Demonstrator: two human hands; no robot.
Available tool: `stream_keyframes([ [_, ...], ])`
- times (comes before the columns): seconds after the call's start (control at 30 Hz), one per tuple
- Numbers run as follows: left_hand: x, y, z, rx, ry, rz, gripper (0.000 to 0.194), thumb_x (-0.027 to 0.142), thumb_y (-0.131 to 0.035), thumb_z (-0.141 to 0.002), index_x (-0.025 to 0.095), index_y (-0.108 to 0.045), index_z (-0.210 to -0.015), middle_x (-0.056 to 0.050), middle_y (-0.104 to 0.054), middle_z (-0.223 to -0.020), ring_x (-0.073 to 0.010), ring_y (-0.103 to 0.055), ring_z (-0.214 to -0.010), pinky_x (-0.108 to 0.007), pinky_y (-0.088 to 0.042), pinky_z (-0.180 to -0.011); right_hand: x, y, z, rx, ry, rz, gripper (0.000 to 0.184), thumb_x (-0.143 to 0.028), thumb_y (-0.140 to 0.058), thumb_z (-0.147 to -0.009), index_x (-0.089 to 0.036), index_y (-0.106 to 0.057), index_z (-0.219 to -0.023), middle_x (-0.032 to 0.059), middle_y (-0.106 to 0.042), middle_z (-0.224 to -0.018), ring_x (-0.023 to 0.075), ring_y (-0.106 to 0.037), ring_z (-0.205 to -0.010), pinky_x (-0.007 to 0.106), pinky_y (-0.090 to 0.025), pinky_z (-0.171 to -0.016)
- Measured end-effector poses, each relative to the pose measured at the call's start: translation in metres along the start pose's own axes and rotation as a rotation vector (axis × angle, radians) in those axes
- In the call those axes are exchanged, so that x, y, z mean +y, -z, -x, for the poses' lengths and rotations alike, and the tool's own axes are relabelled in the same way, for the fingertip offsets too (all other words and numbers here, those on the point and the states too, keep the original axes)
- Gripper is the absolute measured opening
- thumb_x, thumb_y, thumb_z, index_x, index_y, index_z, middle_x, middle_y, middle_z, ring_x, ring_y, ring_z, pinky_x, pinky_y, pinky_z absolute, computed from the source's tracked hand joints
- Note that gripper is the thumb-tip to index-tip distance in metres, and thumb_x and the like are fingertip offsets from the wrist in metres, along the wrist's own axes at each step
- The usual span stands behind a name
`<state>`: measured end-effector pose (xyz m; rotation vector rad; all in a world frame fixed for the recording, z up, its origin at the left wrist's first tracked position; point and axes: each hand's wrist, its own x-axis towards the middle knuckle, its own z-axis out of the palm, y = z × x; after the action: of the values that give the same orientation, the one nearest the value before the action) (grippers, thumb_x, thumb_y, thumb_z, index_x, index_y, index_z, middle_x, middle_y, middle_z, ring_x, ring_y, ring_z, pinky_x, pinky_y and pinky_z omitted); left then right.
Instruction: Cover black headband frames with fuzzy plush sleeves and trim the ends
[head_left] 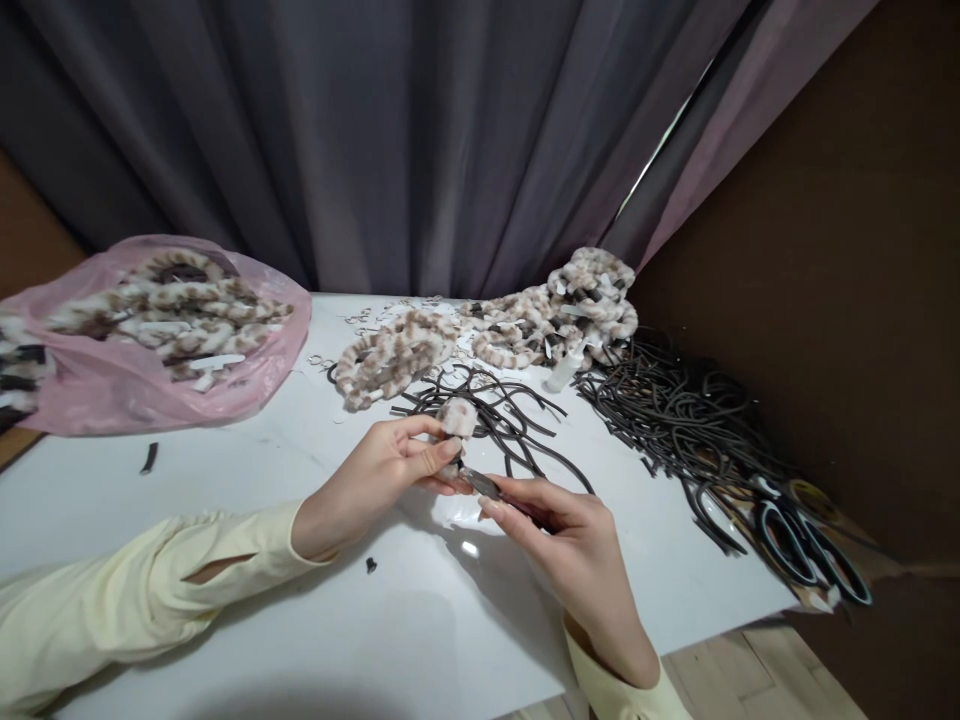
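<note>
My left hand [405, 457] is closed on a small furry white-and-brown piece [458, 417], its thumb pressed on a dark part. In my right hand [574, 545] is a slim dark tool [484, 485] with a greyish tip, its rear half covered by my fingers. That tip meets the furry piece just below my left thumb; whether it grips or enters it cannot be made out. Just beyond my hands lie loose black cords [517, 425] on the white table [315, 640].
A pink plastic bag [262, 395] of furry cords stands at left. More furry loops [397, 350] and small metal rings lie at the back, a small clear bottle [562, 372] beside them. At right are a heap of black cords [675, 410] and scissors [814, 550].
</note>
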<state>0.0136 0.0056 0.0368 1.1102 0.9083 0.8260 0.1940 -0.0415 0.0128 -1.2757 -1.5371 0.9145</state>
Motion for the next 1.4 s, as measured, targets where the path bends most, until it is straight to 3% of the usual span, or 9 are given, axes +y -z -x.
stream_keyframes([
  [0.3,0.001,0.0,0.0,0.009,0.0,-0.027,0.024,0.035,-0.066,-0.074,0.014,-0.057,-0.082,-0.001,-0.067,-0.065,-0.0115,-0.063,-0.061,-0.018,-0.048,-0.061,-0.001,-0.003,-0.001,-0.013,0.023,0.023,0.017,-0.027,-0.065,-0.075,-0.018,-0.072,-0.088,0.0028,-0.071,-0.074,0.0109,-0.059,-0.057,0.018,-0.045,-0.052],
  [0.53,-0.003,0.0,0.0,0.048,-0.021,-0.025,0.024,0.035,-0.067,-0.072,0.014,-0.06,-0.079,-0.002,-0.067,-0.074,-0.0114,-0.062,-0.064,-0.02,-0.049,-0.063,-0.005,-0.011,0.001,0.06,0.238,0.234,0.018,-0.023,-0.06,-0.079,-0.012,-0.07,-0.09,0.0012,-0.065,-0.06,0.0064,-0.045,-0.043,0.017,-0.038,-0.043],
  [0.67,-0.002,-0.001,-0.001,0.046,-0.002,0.004,0.024,0.036,-0.066,-0.072,0.014,-0.061,-0.079,-0.003,-0.068,-0.077,-0.0128,-0.062,-0.069,-0.022,-0.049,-0.067,-0.006,-0.017,0.005,0.098,0.32,0.309,0.016,-0.021,-0.056,-0.082,-0.013,-0.067,-0.091,0.0016,-0.063,-0.06,0.0071,-0.046,-0.043,0.017,-0.039,-0.044],
  [0.83,-0.005,-0.001,-0.001,0.08,-0.011,0.012,0.03,0.042,-0.065,-0.072,0.013,-0.061,-0.078,-0.005,-0.067,-0.079,-0.0144,-0.063,-0.07,-0.024,-0.05,-0.068,-0.009,-0.023,0.006,0.115,0.316,0.34,0.017,-0.02,-0.052,-0.084,-0.012,-0.065,-0.092,0.002,-0.063,-0.061,0.0077,-0.046,-0.044,0.018,-0.039,-0.045],
  [1.03,-0.004,-0.003,0.001,0.072,-0.009,0.059,0.031,0.041,-0.062,-0.075,0.013,-0.061,-0.086,-0.005,-0.068,-0.084,-0.0147,-0.063,-0.075,-0.025,-0.05,-0.075,-0.014,-0.025,0.0,0.129,0.195,0.286,0.015,-0.023,-0.056,-0.082,-0.012,-0.066,-0.079,-0.0011,-0.057,-0.054,0.0057,-0.039,-0.041,0.017,-0.034,-0.04],
  [1.27,0.004,-0.004,-0.002,0.101,-0.032,0.024,0.032,0.042,-0.06,-0.077,0.012,-0.063,-0.085,-0.007,-0.067,-0.09,-0.017,-0.063,-0.082,-0.025,-0.05,-0.077,-0.018,-0.024,-0.003,0.156,0.295,0.38,0.015,-0.021,-0.053,-0.083,-0.013,-0.064,-0.076,0.0008,-0.06,-0.057,0.0064,-0.044,-0.042,0.017,-0.033,-0.042],
  [1.4,0.0,-0.001,-0.004,0.123,-0.075,0.008,0.036,0.046,-0.058,-0.078,0.012,-0.065,-0.089,-0.006,-0.068,-0.088,-0.0158,-0.062,-0.079,-0.025,-0.05,-0.075,-0.022,-0.025,-0.007,0.136,0.26,0.358,0.017,-0.025,-0.052,-0.083,-0.014,-0.063,-0.075,-0.0011,-0.056,-0.051,0.0062,-0.04,-0.04,0.018,-0.032,-0.041],
])
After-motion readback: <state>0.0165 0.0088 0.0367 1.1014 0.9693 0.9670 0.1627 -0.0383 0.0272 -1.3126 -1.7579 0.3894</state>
